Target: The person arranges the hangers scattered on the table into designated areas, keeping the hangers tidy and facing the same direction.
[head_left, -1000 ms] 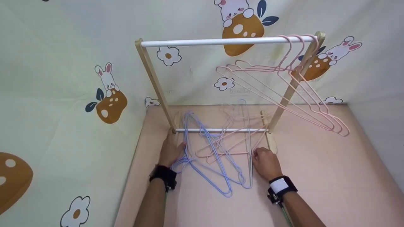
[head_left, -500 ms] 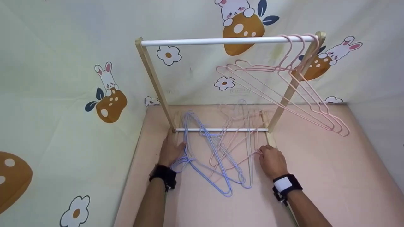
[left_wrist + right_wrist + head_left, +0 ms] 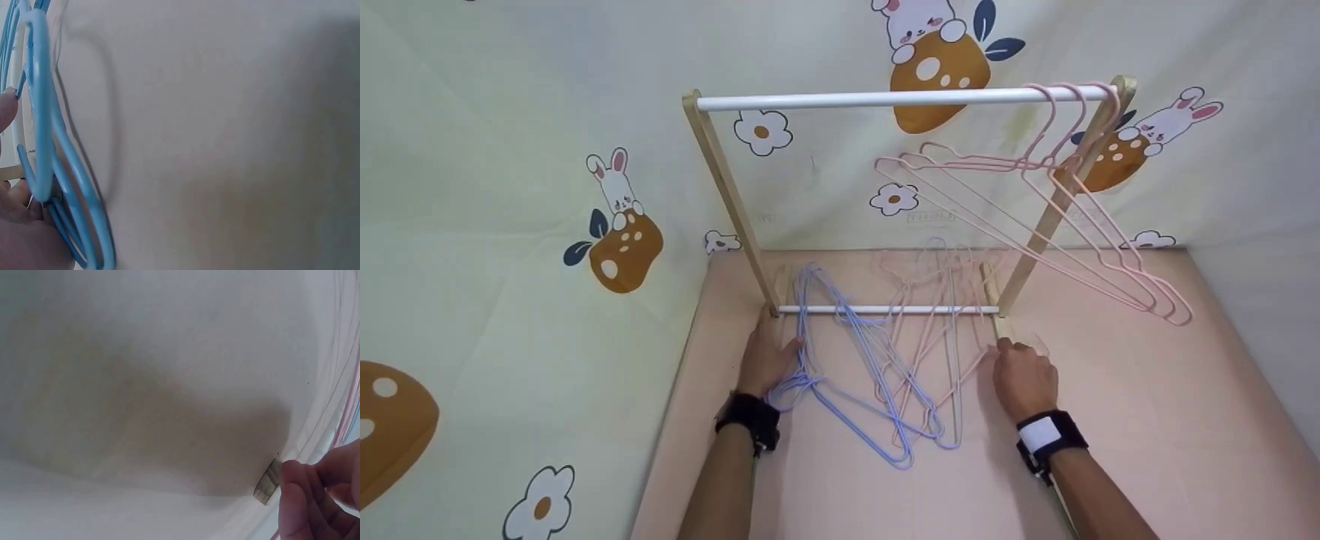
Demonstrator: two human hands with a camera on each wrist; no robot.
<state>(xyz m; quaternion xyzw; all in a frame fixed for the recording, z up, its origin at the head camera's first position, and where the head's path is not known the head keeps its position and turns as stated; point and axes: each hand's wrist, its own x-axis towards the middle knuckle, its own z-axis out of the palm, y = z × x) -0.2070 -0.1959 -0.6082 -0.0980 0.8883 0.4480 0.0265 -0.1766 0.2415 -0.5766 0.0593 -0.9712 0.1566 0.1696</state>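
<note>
My right hand (image 3: 1026, 381) pinches part of a pink hanger (image 3: 973, 371) beside the rack's right foot; in the right wrist view, the hand (image 3: 323, 495) has its thumb and fingertips together. More pink hangers lie overlapping with it. My left hand (image 3: 767, 361) rests by the left foot of the rack, thumb against the blue hangers (image 3: 877, 367), which lie tangled on the floor. In the left wrist view, the blue hangers (image 3: 42, 112) pass in front of the thumb and fingers, and how the fingers lie is partly hidden.
A wooden rack has a white top bar (image 3: 840, 98) and a white lower bar (image 3: 870, 309). Three pink hangers (image 3: 1080, 172) hang at its right end. Patterned fabric walls (image 3: 495, 150) surround a pinkish floor (image 3: 1117, 420).
My right hand has moved right and slightly up, drawing the pink hangers with it; they have turned and shifted among the blue ones. My left hand has stayed in place.
</note>
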